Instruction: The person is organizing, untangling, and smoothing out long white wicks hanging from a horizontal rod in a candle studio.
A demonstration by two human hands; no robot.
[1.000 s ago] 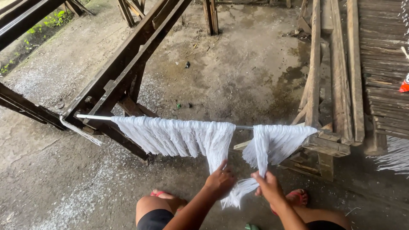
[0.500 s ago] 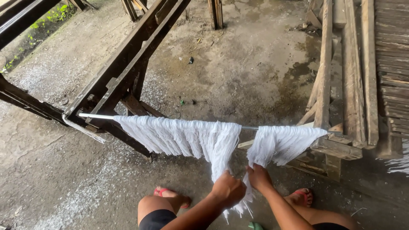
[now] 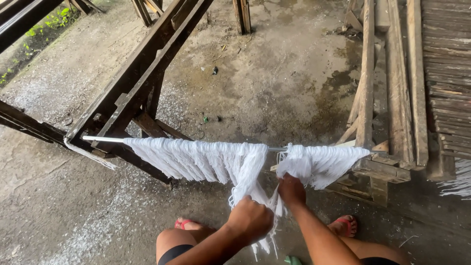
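Observation:
Several white yarn hanks point(image 3: 196, 158) hang side by side over a thin metal rod point(image 3: 103, 140) that spans two wooden frames. My left hand point(image 3: 251, 219) is closed around the lower end of one hank near the middle and pulls it down. My right hand point(image 3: 291, 189) grips the same gathered strands a little higher, just under the rod, beside the right bunch of yarn point(image 3: 324, 163). Loose ends dangle below my left fist. My knees and red sandals point(image 3: 345, 225) show at the bottom.
A dark wooden frame point(image 3: 142, 78) carries the rod's left end, and a lighter timber frame point(image 3: 378, 113) with slats carries the right end. The wet concrete floor point(image 3: 274, 83) is speckled with white bits. More white strands point(image 3: 458, 179) hang at the far right.
Both hands have closed on the middle hank. My right hand rose toward the rod while my left fist pulled the strands downward; the hank is now bunched between them.

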